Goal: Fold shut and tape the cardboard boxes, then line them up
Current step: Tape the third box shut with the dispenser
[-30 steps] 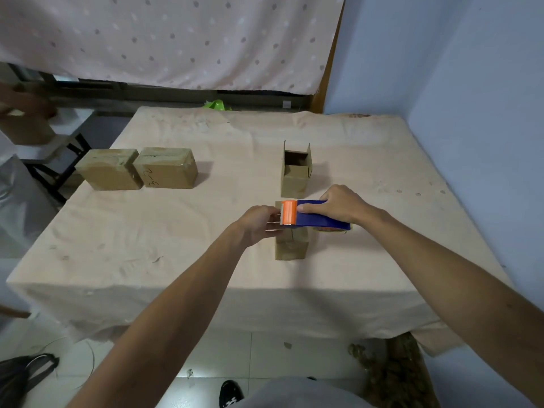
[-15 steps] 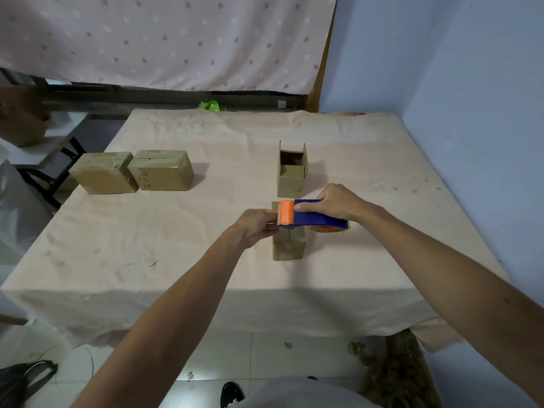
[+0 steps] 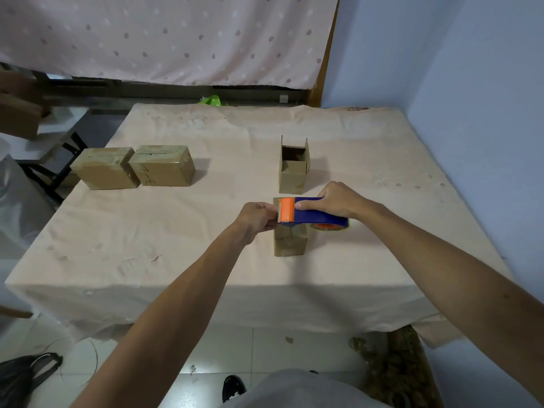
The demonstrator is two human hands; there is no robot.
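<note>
A small cardboard box [image 3: 290, 242] stands near the table's front, its flaps folded down. Over it my right hand [image 3: 338, 201] holds a blue and orange tape dispenser [image 3: 312, 214], lying level across the box top. My left hand [image 3: 259, 217] pinches the tape end at the dispenser's toothed orange edge, by the box's left side. Behind stands another small box [image 3: 293, 169] with its top flaps open. Two taped boxes [image 3: 104, 167] [image 3: 163, 164] sit side by side at the left, touching.
The table [image 3: 164, 248] is covered with a pale cloth and meets a blue wall on the right. A dotted curtain hangs behind. Left of the table stands a side table with a cardboard box [image 3: 17, 119]. A dark bag [image 3: 20, 375] lies on the floor.
Both hands and the dispenser stay over the near box, almost unmoved. The view has shifted slightly.
</note>
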